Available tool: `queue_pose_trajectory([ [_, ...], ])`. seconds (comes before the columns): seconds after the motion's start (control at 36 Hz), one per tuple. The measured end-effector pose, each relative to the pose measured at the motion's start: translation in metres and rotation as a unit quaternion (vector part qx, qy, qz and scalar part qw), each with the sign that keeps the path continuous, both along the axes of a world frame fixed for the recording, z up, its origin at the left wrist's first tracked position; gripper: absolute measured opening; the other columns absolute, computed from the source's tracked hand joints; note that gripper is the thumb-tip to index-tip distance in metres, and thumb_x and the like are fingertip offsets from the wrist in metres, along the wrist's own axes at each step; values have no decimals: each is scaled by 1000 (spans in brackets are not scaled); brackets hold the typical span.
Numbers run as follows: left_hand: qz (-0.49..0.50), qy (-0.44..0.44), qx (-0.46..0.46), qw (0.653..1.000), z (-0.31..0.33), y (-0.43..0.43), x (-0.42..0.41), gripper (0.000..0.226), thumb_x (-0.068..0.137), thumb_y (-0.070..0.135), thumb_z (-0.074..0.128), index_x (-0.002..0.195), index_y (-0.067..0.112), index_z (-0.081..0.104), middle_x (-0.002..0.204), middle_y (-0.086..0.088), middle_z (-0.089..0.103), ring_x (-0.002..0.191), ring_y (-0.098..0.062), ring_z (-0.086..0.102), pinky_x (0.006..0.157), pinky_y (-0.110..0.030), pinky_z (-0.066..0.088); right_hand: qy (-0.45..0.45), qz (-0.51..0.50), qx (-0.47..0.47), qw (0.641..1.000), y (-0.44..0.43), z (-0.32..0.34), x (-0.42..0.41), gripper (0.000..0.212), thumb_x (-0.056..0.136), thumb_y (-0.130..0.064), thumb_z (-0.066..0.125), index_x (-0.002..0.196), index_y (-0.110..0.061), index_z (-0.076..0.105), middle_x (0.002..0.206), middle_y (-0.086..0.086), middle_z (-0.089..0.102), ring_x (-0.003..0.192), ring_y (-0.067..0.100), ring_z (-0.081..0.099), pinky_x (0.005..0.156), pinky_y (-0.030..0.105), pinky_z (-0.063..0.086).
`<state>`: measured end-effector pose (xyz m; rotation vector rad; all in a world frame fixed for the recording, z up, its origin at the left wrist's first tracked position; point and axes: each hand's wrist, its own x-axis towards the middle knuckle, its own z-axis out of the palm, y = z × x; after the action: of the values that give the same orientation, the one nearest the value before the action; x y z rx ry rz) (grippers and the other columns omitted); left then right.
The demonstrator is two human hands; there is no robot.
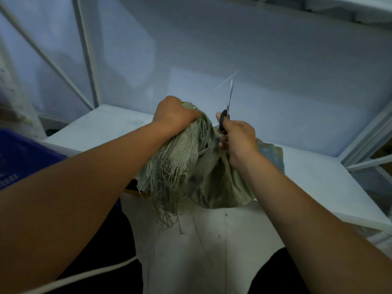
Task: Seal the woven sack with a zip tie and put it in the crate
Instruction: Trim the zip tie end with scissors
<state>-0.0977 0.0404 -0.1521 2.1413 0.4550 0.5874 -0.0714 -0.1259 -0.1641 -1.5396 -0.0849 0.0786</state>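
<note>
A white counter (101,126) stands against pale walls. On it, under both hands, sits the green woven sack (212,183). The left hand (171,115) clenches its bunched neck. The right hand (239,139) grips black-handled scissors (228,107), blades pointing away. A pale streak (226,81) past the tips may be the zip tie's tail, but it is too blurred to tell. The step looks like trimming. Next, the scissors go down and the sack goes to the blue crate (23,153), outside the left forearm.

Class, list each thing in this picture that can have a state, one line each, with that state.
woven sack: mouth gathered into a neck, frayed threads hanging, resting on the table.
left hand: grips the sack's gathered neck.
scissors: blades together, pointing up.
right hand: holds the scissors by the black handles.
crate: at the left edge, contents out of view.
</note>
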Motion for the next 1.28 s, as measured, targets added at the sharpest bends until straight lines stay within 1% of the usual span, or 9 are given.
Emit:
queue_pose_trajectory([
  [0.11,2,-13,-27,1000,-6,2,-2,30,74,38,75,65,13,60,73,-7,65,73,-23,65,63,-30,48,7,24,13,1000,8,2,-1,34,87,-36,79,92,-10,59,67,6,58,41,11,49,44,25,46],
  [0.36,-4,-39,-55,998,-15,-13,8,27,75,34,75,65,17,56,66,0,58,70,-19,61,54,-24,38,3,66,6,998,1,-8,5,36,87,-39,77,94,-11,55,77,8,63,53,15,56,41,22,43],
  [0.47,7,-66,-53,996,-19,-18,16,33,75,29,75,99,16,56,85,5,56,82,-17,58,62,-27,43,5,70,0,998,-5,-8,8,36,88,-40,76,94,-12,54,77,6,63,54,15,56,42,23,43],
  [0.58,-62,-105,-76,990,-23,-25,24,57,78,13,73,131,23,55,124,4,58,112,-11,57,97,-29,47,10,63,4,998,-12,-7,8,37,88,-42,75,96,-11,55,77,5,63,54,15,57,43,22,44],
  [0.69,-121,-149,-114,975,-26,-34,32,47,76,-5,71,117,17,67,108,-1,69,103,-11,66,95,-30,54,7,54,2,999,-17,-7,10,40,88,-43,76,101,-10,57,82,8,64,56,15,58,43,24,44],
  [0.78,-115,-172,-117,971,-28,-37,37,27,78,1,75,100,16,72,95,-1,69,92,-14,68,90,-29,55,0,58,-11,998,-21,-8,10,40,86,-43,77,97,-14,54,86,9,64,60,16,59,45,25,46],
  [1.0,-150,-108,-32,982,-37,-33,42,30,78,14,68,107,21,66,97,-2,72,91,-18,68,80,-26,52,-27,85,-23,996,-22,-12,6,37,86,-41,78,95,-14,54,87,9,65,67,19,61,48,26,48],
  [1.22,-194,-42,67,978,-53,-17,44,22,89,25,68,111,25,68,106,5,71,102,-14,65,94,-31,51,-34,78,-25,996,-22,-12,6,39,86,-41,79,97,-14,53,87,9,66,64,19,62,48,27,49],
  [1.28,-190,-33,98,976,-56,-14,43,26,90,27,67,116,25,66,109,1,70,103,-17,64,89,-29,49,-35,83,-29,996,-23,-11,6,41,84,-41,80,100,-14,53,88,8,66,69,19,64,48,28,50],
])
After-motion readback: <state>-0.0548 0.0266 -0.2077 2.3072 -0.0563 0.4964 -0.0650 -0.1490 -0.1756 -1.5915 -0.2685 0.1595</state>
